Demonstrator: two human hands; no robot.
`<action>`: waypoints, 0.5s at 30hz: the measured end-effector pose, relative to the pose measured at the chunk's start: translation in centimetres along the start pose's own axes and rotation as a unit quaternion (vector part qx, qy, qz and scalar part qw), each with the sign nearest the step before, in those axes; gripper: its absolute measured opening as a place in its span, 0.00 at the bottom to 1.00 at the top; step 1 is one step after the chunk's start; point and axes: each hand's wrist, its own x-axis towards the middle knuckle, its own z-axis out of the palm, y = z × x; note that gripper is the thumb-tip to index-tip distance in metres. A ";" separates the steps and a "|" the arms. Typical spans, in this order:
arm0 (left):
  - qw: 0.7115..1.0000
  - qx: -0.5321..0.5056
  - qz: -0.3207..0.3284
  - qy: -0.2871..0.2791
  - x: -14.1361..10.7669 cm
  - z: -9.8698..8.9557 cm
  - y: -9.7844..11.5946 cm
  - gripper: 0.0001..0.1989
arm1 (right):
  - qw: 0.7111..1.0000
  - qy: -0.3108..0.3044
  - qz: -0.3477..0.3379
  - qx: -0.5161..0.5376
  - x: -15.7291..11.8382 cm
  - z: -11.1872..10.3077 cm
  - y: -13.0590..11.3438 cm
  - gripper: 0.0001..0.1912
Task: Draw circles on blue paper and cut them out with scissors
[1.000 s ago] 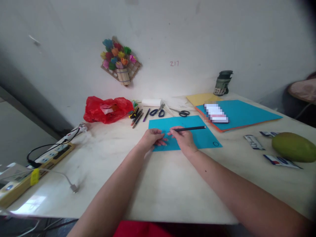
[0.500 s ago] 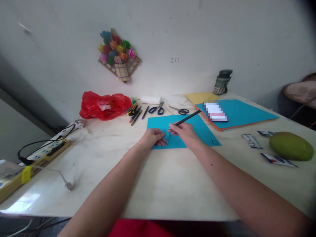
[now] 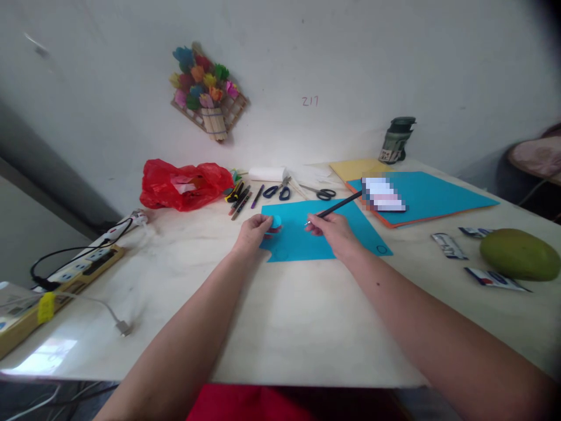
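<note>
Between the thumb and fingers of my left hand [image 3: 256, 232] is a small round blue paper piece [image 3: 276, 221]. It is held over the left part of a blue paper sheet [image 3: 298, 242] lying on the table. My right hand [image 3: 329, 229] grips a black pen [image 3: 340, 204], its tip pointing left and down above the sheet. Whether the tip touches the paper I cannot tell. A small dark circle [image 3: 381, 249] is drawn at the sheet's near right corner.
Scissors [image 3: 324, 193], more cutting tools [image 3: 278, 190] and several pens [image 3: 241, 202] lie behind the sheet. A red plastic bag [image 3: 184, 186] and a power strip [image 3: 83, 269] are leftward. Rightward are stacked coloured sheets [image 3: 451, 196], a phone [image 3: 383, 194], small packets [image 3: 449, 245] and a green fruit [image 3: 519, 254].
My left hand has moved left with the round paper piece, away from my right hand. My right hand, still with the pen, has shifted slightly right. The view has tilted a little.
</note>
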 end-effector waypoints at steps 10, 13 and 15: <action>0.998 0.028 -0.010 0.047 0.0 -0.3 0.2 0.16 | 0.999 -0.021 0.008 -0.028 -0.2 0.0 0.2 0.13; 0.998 0.032 -0.014 0.052 0.1 -0.5 0.2 0.16 | 0.999 -0.030 0.006 -0.035 -0.3 0.0 0.2 0.14; 0.998 0.034 -0.016 0.047 0.1 -0.5 0.3 0.16 | 0.999 -0.035 0.003 -0.038 -0.4 0.0 0.2 0.15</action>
